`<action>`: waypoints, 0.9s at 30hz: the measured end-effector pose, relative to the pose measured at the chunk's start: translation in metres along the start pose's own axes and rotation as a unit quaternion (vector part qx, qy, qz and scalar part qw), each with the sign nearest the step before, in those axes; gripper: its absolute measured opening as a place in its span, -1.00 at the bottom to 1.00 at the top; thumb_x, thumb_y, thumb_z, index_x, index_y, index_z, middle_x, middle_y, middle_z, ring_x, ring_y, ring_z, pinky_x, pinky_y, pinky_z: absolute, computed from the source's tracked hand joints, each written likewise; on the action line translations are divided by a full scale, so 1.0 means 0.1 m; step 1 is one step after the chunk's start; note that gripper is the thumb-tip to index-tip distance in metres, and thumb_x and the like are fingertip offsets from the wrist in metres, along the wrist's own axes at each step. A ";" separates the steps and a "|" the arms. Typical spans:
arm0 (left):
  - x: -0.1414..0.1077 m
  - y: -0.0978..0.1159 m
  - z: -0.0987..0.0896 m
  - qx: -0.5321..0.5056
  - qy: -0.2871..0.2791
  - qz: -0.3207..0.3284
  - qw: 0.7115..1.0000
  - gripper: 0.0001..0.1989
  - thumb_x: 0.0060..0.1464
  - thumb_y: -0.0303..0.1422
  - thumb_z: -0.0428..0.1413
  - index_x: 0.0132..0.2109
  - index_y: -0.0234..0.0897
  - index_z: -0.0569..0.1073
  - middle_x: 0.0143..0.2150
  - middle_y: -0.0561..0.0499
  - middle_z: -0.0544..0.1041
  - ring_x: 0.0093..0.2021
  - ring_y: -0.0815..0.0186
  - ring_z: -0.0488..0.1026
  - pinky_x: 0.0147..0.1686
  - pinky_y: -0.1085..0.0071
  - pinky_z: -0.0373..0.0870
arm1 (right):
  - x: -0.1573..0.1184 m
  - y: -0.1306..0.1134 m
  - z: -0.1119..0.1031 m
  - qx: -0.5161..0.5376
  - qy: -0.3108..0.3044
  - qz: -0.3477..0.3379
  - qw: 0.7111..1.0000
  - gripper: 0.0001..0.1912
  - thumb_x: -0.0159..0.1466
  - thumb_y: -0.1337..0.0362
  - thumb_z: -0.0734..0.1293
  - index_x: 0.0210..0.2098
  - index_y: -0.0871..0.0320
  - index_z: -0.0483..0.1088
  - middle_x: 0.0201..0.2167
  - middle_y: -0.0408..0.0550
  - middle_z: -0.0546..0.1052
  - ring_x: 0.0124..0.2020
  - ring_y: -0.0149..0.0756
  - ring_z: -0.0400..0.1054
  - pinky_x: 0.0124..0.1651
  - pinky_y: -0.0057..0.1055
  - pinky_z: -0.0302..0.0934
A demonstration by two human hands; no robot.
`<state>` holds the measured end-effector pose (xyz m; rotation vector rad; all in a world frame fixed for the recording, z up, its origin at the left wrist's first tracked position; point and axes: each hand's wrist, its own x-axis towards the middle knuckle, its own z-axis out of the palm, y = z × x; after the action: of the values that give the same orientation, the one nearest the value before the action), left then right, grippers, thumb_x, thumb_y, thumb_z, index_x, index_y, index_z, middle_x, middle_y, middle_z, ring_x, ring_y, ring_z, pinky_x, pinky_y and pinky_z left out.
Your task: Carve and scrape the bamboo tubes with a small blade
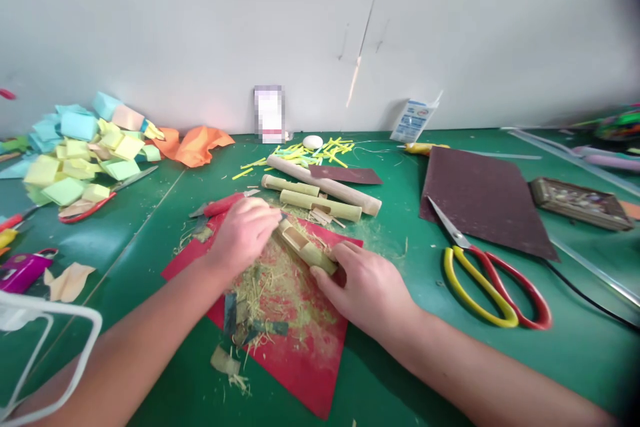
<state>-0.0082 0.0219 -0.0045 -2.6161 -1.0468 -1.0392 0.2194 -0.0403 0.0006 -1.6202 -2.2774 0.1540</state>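
A short bamboo tube (305,247) with a rectangular opening cut in its side lies tilted above a red sheet (310,373). My right hand (370,277) is closed around its near right end, thumb and fingers gripping it. My left hand (245,230) is pinched at the far left end, where a small dark strip (283,217) shows at the fingertips; the hand partly hides it. Shavings and dust cover the sheet, with dark worn strips (231,312) on it. Just behind are two cut bamboo tubes (320,205) and a longer pale rod (325,185).
A red-handled knife (225,203) lies beside my left hand. Large scissors (480,267) and a dark brown sheet (480,200) are at right, near a small tray (583,203). Paper cubes (80,153) are heaped at left. Yellow sticks (340,150) lie near the wall.
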 end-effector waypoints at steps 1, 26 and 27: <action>0.00 0.00 0.00 0.005 0.005 -0.001 1.000 -0.83 0.22 -0.46 0.07 -0.13 -0.30 0.56 -0.17 -0.03 0.62 -0.12 0.22 0.44 -0.05 0.15 0.39 | 0.00 0.00 0.00 -0.001 0.001 0.001 1.000 -0.72 0.23 0.09 0.24 -0.51 0.11 0.22 -0.58 -0.15 0.37 -0.54 -0.36 0.23 -0.49 -0.41 -0.14; -0.01 -0.12 0.05 -0.065 -0.016 -0.040 0.997 -0.79 0.21 -0.42 0.08 -0.04 -0.25 0.53 -0.09 -0.07 0.59 -0.05 0.21 0.46 0.02 0.12 0.43 | 0.01 0.00 0.00 -0.015 0.023 -0.021 0.999 -0.80 0.19 0.13 0.29 -0.41 0.12 0.28 -0.42 -0.12 0.45 -0.45 -0.33 0.34 -0.44 -0.41 0.00; -0.01 -0.15 0.04 -0.067 -0.016 -0.040 0.997 -0.78 0.21 -0.42 0.08 -0.03 -0.24 0.53 -0.09 -0.07 0.59 -0.05 0.21 0.46 0.02 0.11 0.43 | 0.01 0.00 0.00 -0.012 0.018 -0.016 1.000 -0.80 0.20 0.13 0.27 -0.43 0.12 0.26 -0.44 -0.12 0.45 -0.46 -0.34 0.33 -0.45 -0.41 0.00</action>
<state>-0.0163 0.0335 -0.0096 -2.7248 -1.1348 -1.1263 0.2194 -0.0393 0.0011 -1.5851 -2.2840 0.0903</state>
